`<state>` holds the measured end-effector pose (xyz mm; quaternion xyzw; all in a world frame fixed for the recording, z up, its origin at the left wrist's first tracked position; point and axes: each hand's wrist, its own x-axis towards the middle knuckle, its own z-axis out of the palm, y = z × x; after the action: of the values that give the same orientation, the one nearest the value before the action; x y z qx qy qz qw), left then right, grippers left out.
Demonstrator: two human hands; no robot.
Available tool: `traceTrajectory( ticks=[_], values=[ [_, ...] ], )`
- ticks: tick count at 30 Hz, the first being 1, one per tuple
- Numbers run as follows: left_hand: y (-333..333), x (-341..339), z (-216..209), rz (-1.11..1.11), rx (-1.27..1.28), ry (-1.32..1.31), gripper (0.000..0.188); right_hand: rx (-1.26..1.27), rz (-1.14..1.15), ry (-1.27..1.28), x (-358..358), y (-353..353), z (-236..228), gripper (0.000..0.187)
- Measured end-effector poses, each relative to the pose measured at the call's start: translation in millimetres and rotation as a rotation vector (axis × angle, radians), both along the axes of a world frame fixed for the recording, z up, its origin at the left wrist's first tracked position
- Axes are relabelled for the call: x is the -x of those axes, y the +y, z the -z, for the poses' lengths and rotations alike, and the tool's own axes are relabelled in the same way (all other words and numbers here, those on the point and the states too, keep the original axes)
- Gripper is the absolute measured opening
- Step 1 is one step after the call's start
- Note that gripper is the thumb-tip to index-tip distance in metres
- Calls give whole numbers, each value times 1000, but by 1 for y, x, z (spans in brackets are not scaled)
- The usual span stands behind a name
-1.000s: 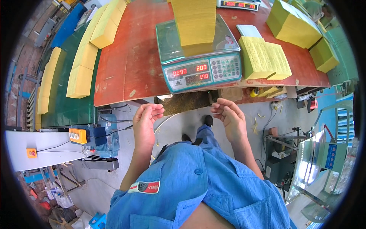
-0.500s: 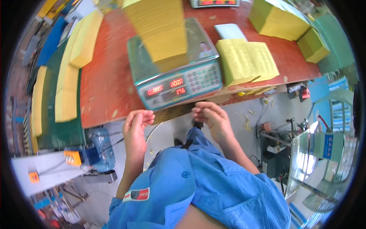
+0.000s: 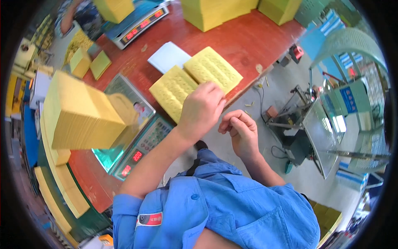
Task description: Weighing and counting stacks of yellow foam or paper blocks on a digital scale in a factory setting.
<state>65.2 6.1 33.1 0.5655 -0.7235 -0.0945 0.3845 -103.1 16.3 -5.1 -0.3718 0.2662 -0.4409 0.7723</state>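
Observation:
Two stacks of yellow paper, the left one [image 3: 170, 90] and the right one [image 3: 212, 68], lie side by side on the red table, their tops marked with rows of punched dents. My left hand [image 3: 201, 108] is over their near corners with its fingers closed. Its fingertips are partly hidden, so whether it grips a sheet is unclear. Off the table's front edge, close by, is my right hand [image 3: 241, 130], its fingers curled in and nothing visible in them. A tall stack of yellow paper [image 3: 85, 112] stands on the digital scale [image 3: 145, 143] to the left.
A white pad [image 3: 169, 57] lies behind the paper stacks. A second scale [image 3: 139, 30] bears more yellow paper at the back, near another person's arm [image 3: 66, 20]. Large yellow blocks [image 3: 215, 12] stand along the far side. A metal-framed machine [image 3: 302, 128] is on the right.
My view has turned right, so the scale now appears further left. My left hand has moved from the scale's front edge to the two paper stacks. My right hand stays before the table, fingers curled.

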Motion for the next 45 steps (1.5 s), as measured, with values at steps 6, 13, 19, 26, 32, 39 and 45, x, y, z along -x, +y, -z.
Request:
traceTrajectory(
  ticks=[6, 13, 19, 26, 32, 39, 45],
  values=[
    [-58, 20, 31, -64, -122, -352, 27, -122, 185, 6, 48, -4, 19, 17],
    [-60, 25, 35, -85, -103, -341, 15, -182, 181, 0, 56, -8, 28, 16],
    [-51, 27, 22, -67, 16, -273, 8, -157, 194, 40, 55, -26, 22, 17],
    [-8, 41, 17, 240, 91, -311, 14, -284, -16, 132, 64, -86, 16, 51],
    [35, 26, -3, -90, 22, 21, 49, 39, -52, 396, 51, -65, -9, 38],
    [111, -49, -59, 39, -507, 1542, 34, 335, -107, 115, -17, -2, -96, 39],
    [203, -122, -143, -577, 120, 856, 20, 864, -228, 355, -144, 21, -164, 21]
  ],
)
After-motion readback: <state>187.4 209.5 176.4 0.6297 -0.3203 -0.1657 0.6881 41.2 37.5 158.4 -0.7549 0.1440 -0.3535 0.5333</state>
